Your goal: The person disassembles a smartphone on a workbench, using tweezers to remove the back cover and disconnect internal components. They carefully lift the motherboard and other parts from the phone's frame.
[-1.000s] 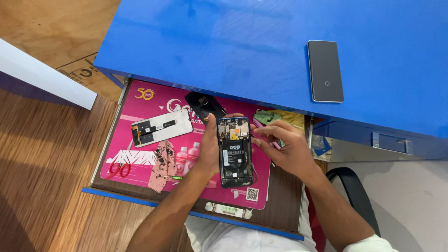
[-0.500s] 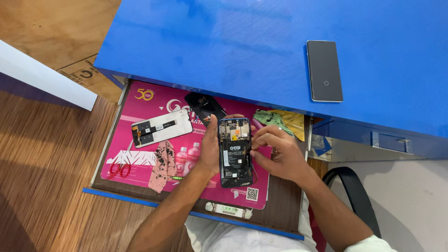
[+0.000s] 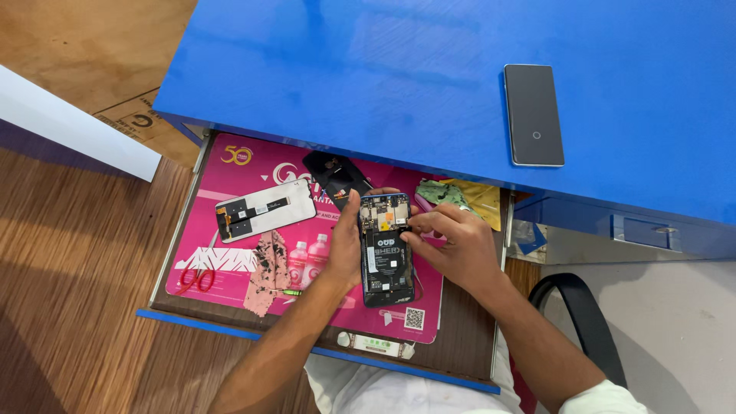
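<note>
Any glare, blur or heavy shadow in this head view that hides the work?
Head view: sharp, evenly lit; soft sheen on the glossy blue desk top; its shadow edges the pink poster; the opened black phone between left hand and right hand stays readable.

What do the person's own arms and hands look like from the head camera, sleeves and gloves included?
Both hands are bare: no gloves, rings or watch show on the left hand or the right hand. Both forearms are uncovered. A short white sleeve shows at the right upper arm, at the frame's bottom edge.
</note>
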